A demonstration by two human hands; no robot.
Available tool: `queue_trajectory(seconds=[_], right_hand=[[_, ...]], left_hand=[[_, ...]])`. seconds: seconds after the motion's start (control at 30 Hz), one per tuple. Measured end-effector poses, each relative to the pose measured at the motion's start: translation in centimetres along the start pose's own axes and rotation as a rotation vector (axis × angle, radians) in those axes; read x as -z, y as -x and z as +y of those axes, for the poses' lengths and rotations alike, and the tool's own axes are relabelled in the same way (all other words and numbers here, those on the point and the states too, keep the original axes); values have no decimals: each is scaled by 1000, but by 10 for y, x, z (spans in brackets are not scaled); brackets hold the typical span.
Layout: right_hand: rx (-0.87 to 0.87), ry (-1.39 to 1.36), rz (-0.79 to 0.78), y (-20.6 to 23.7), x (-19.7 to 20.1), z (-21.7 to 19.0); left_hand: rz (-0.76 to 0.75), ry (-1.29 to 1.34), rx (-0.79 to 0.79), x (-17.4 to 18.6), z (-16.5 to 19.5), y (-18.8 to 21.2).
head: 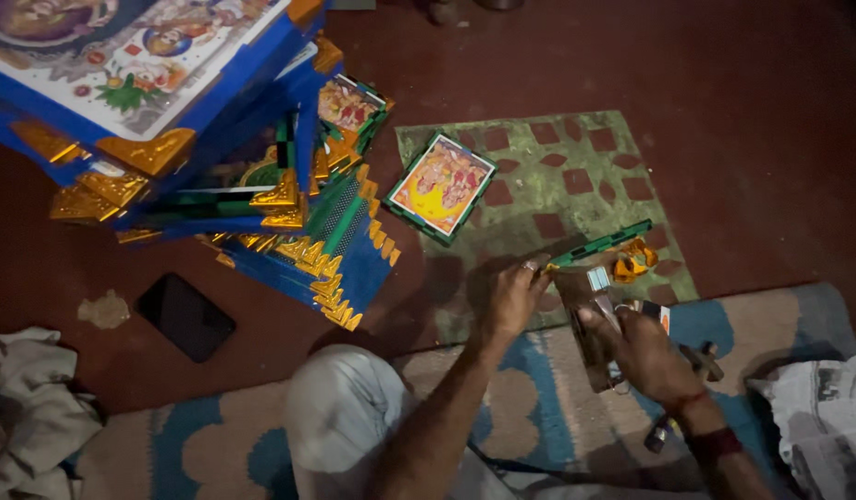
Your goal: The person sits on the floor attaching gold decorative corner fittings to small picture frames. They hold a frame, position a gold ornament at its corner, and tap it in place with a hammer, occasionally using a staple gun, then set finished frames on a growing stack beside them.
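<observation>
Lying on the floor, near the front edge of the green mat with square holes, is a thin green strip, like one side of a picture frame. The left hand rests its fingertips on the near end of the strip, fingers bent and pressed close together; this looks like a way to keep the strip from sliding. The left arm comes up from the bottom, over a bent knee in light trousers, with the wrist nearly straight. The right hand is curled shut around a dark tool, held just beside the strip and pointing toward it. What kind of tool it is stays hard to tell in the dim light. The right wrist bends a little and wears a dark red thread. A small yellow thing lies by the far end of the strip. A little framed picture sits on the far left corner of the mat, likely kept close to be reached. More to the left, a tall pile of blue frames with gold corners leans over the red floor. A black phone lies near it.
</observation>
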State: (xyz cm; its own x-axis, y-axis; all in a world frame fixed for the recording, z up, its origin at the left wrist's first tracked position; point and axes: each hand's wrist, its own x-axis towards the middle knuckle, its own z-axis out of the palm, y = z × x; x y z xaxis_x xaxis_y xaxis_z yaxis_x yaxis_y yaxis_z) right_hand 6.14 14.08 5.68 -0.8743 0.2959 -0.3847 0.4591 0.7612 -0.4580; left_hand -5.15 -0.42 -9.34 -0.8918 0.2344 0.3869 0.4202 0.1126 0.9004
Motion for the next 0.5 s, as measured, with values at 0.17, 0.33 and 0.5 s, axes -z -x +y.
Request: queue_trajectory(seconds=[0.17,0.33,0.5], right_hand=[[-3,79,-22,-10,5,-17],[19,37,-70,-13,8,-20],[-21,22,-62,-17,2,-21]], left_hand=[[13,840,421,-17,-21,6],[35,1194,516,-20,-18,5],[39,152,12,-13,-12,5]])
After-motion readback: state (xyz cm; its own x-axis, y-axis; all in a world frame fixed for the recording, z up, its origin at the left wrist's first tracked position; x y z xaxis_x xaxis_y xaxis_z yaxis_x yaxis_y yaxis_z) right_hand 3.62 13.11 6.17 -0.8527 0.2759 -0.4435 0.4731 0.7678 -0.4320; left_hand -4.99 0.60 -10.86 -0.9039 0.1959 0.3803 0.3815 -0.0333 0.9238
